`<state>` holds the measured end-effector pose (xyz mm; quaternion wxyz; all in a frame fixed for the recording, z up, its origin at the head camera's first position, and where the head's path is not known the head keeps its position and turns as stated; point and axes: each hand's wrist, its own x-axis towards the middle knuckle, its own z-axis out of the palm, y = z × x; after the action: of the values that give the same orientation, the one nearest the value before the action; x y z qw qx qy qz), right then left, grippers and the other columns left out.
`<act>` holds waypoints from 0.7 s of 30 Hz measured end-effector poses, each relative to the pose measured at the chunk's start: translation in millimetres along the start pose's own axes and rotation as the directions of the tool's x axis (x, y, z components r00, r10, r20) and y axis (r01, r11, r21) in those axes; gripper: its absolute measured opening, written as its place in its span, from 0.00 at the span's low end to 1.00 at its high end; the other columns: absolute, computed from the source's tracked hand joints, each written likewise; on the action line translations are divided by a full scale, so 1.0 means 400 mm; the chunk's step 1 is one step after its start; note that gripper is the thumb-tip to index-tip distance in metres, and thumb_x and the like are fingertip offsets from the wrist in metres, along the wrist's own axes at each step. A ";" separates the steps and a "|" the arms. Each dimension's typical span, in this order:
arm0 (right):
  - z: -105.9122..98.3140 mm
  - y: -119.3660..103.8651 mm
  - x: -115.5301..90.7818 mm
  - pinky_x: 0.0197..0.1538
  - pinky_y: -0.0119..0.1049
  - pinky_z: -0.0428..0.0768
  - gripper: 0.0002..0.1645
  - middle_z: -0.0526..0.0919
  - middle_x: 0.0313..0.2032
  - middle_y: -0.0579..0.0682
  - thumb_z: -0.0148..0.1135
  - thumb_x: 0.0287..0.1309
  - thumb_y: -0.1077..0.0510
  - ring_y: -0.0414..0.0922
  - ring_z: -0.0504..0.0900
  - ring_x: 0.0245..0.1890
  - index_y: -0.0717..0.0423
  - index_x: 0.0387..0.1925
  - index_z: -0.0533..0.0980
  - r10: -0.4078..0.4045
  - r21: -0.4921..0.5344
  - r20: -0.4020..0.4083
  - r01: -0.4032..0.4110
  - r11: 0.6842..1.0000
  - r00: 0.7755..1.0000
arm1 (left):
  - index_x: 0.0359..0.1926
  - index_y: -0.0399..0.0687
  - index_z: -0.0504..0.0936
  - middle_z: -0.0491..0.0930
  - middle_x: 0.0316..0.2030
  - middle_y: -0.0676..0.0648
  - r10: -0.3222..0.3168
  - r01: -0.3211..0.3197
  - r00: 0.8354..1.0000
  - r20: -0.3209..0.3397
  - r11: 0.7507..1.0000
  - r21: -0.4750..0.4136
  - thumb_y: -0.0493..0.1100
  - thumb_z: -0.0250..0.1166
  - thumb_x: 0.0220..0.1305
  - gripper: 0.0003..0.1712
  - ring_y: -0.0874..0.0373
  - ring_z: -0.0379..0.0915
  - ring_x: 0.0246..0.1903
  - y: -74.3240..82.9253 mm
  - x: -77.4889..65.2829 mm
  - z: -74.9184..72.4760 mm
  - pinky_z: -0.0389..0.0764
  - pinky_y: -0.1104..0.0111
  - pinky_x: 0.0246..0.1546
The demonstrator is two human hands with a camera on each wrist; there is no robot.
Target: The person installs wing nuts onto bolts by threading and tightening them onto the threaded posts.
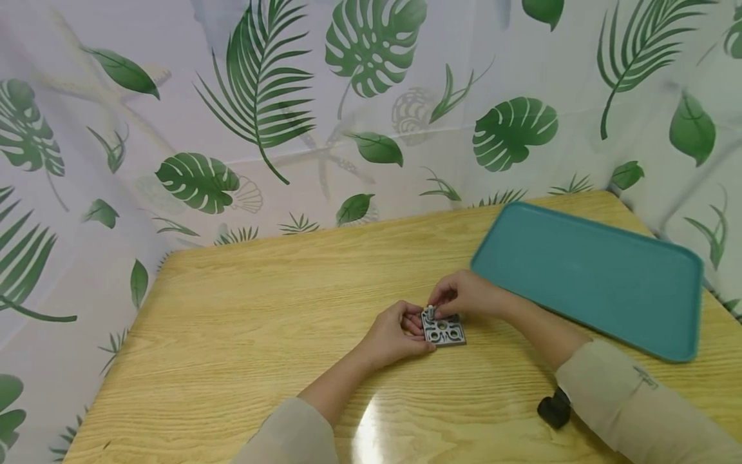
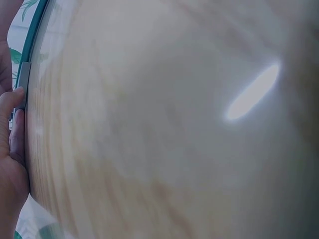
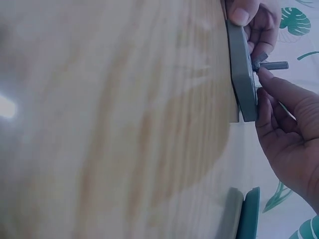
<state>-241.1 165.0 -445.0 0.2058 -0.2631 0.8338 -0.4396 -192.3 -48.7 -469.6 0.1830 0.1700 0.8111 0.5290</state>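
Observation:
A square grey plate [image 1: 444, 340] with several round holes and a raised pattern lies on the wooden table. My left hand [image 1: 391, 335] grips it at its left side, thumb along the near edge and fingers curled by the far left corner. A short metal bolt [image 3: 275, 65] sticks up from that corner, at right angles to the plate. My right hand [image 1: 471, 293] reaches over the plate's far side and pinches low on the bolt with thumb and fingertips. In the right wrist view, a small dark piece [image 3: 260, 59] sits at the bolt's base, partly hidden by fingers.
A teal tray [image 1: 580, 270] stands on the table [image 1: 261, 335] at the right, beyond my right forearm. A small black device [image 1: 554, 409] is by the right sleeve. Behind the table hangs a leaf-patterned cloth [image 1: 290, 142].

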 end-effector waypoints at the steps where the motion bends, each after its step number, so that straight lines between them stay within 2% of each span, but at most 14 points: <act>1: 0.001 0.001 -0.002 0.33 0.30 0.80 0.07 0.84 0.30 0.49 0.68 0.52 0.63 0.40 0.79 0.30 0.62 0.34 0.82 -0.001 -0.005 -0.007 0.001 1.000 1.000 | 0.53 0.38 0.71 0.76 0.35 0.50 0.004 -0.004 1.000 0.000 1.000 0.000 0.37 0.76 0.44 0.34 0.65 0.74 0.33 -0.002 0.000 0.000 0.82 0.77 0.35; 9: 0.023 -0.008 -0.033 0.30 0.27 0.78 0.04 0.84 0.27 0.46 0.70 0.50 0.61 0.38 0.77 0.27 0.59 0.28 0.82 0.019 -0.066 -0.092 -0.026 0.998 0.996 | 0.53 0.37 0.72 0.76 0.35 0.50 0.018 -0.018 1.000 -0.004 1.000 -0.001 0.37 0.77 0.43 0.35 0.66 0.74 0.32 -0.009 0.004 0.003 0.82 0.77 0.35; 16: 0.061 -0.032 -0.055 0.29 0.28 0.76 0.05 0.84 0.27 0.48 0.71 0.49 0.61 0.38 0.77 0.28 0.58 0.25 0.82 0.006 -0.065 -0.213 -0.020 0.998 0.977 | 0.54 0.37 0.72 0.77 0.33 0.51 0.023 -0.023 1.000 -0.007 1.000 0.015 0.38 0.77 0.43 0.35 0.66 0.75 0.32 -0.007 0.005 0.001 0.81 0.78 0.35; 21: 0.067 -0.035 -0.061 0.30 0.29 0.76 0.04 0.84 0.29 0.47 0.71 0.50 0.60 0.38 0.77 0.30 0.56 0.26 0.83 0.032 -0.079 -0.229 -0.051 0.996 0.973 | 0.54 0.37 0.72 0.78 0.34 0.51 0.025 -0.025 1.000 -0.004 1.000 0.016 0.37 0.77 0.44 0.35 0.66 0.74 0.32 -0.008 0.005 0.002 0.81 0.78 0.36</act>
<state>-203.2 156.7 -444.5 0.1066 -0.2019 0.8749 -0.4270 -193.8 -48.4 -473.3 0.1732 0.1803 0.8134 0.5252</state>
